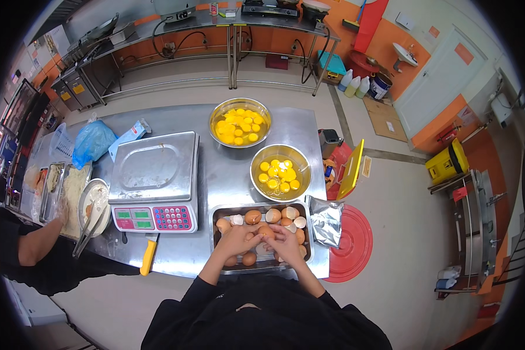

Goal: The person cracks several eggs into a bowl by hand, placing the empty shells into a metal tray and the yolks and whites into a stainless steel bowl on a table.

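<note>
Both my hands meet over a rectangular metal tray (311, 251) that holds brown eggs and broken eggshells (290, 213). My left hand (237, 241) and my right hand (286, 245) have their fingertips together on a brown egg (266, 232); whether its shell is cracked cannot be told. Just beyond the tray stands a steel bowl (306, 183) with several yolks in clear egg white. Farther back, a second steel bowl (214, 131) contains many more yolks. Whole-looking brown eggs (249, 258) lie at the tray's near side.
A digital scale (153, 175) stands left of the tray, with a yellow-handled knife (148, 258) at the table's near edge. A foil packet (326, 223) touches the tray's right side. At the far left a co-worker's arm (39, 240) reaches toward trays and a bowl with tongs (85, 236).
</note>
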### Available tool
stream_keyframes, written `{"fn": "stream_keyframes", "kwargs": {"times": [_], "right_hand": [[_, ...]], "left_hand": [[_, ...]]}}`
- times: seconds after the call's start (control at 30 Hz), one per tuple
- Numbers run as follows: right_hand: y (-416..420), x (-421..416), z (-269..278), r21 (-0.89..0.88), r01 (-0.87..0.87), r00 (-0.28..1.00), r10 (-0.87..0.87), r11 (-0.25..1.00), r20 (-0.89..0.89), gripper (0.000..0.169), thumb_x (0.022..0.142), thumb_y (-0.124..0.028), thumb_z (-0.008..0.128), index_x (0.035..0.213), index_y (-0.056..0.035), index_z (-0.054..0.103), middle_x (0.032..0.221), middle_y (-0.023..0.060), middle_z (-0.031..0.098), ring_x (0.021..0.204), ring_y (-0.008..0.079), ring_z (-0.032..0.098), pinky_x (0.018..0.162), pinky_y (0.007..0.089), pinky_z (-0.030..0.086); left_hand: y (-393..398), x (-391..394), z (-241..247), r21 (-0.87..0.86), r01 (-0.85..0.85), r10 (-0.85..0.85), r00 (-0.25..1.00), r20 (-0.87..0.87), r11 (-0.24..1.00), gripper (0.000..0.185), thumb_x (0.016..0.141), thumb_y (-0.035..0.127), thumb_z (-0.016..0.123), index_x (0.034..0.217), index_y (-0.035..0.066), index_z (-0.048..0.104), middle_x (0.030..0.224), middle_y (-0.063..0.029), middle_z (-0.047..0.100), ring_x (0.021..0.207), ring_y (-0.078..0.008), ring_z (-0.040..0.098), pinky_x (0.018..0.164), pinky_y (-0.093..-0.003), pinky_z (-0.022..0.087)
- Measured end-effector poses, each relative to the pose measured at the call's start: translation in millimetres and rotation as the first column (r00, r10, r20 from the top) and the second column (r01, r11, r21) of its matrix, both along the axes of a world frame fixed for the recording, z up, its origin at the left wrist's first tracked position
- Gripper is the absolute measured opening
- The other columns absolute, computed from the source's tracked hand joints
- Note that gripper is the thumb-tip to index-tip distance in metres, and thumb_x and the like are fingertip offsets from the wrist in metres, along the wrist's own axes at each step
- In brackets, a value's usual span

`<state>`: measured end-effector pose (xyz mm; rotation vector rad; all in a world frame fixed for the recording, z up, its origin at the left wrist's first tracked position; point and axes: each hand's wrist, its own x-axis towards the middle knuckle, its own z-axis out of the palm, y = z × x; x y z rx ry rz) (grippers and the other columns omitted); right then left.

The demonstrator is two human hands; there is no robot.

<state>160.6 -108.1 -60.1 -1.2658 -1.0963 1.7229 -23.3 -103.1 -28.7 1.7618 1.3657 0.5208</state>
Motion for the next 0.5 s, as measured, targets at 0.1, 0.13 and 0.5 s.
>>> {"fn": "stream_keyframes", "kwargs": {"times": [0.1,0.13,0.5], "right_hand": [[10.5,9.9,3.6,-0.065,-0.083,0.994,0.078,0.994,-0.074,0.04,0.084,-0.008,0.065,0.118,0.004,0.048,0.094,0.0139,0.065,0.073,0.0164,0.066,0.062,0.0231,0.053],[13.7,11.1,8.3,-0.069,-0.081,0.994,0.075,0.994,-0.078,0.04,0.084,-0.009,0.065,0.118,0.0038,0.048,0.094,0.0137,0.065,0.073,0.0166,0.066,0.063,0.0231,0.053],[70.9,17.0,68.9,0.152,-0.058,0.998,0.055,0.987,0.026,0.039,0.08,-0.01,0.07,0.113,0.0048,0.057,0.095,0.0116,0.063,0.077,0.0144,0.064,0.066,0.023,0.055]], "left_hand": [[3.4,-1.1,-4.3,-0.037,-0.008,0.013,0.991,0.132,0.999,0.043,0.083,0.038,0.057,0.115,0.009,0.06,0.084,-0.013,0.067,0.077,-0.0281,0.065,0.071,-0.0361,0.049],[4.7,-1.6,-6.1,-0.047,-0.01,0.018,0.985,0.171,0.999,0.044,0.083,0.038,0.058,0.116,0.009,0.059,0.084,-0.0129,0.067,0.078,-0.0271,0.065,0.071,-0.0347,0.049],[61.2,8.7,46.5,-0.097,-0.036,0.06,0.965,0.254,0.995,0.047,0.083,0.039,0.061,0.112,0.002,0.059,0.084,-0.0151,0.067,0.074,-0.0244,0.066,0.067,-0.032,0.05]]}}
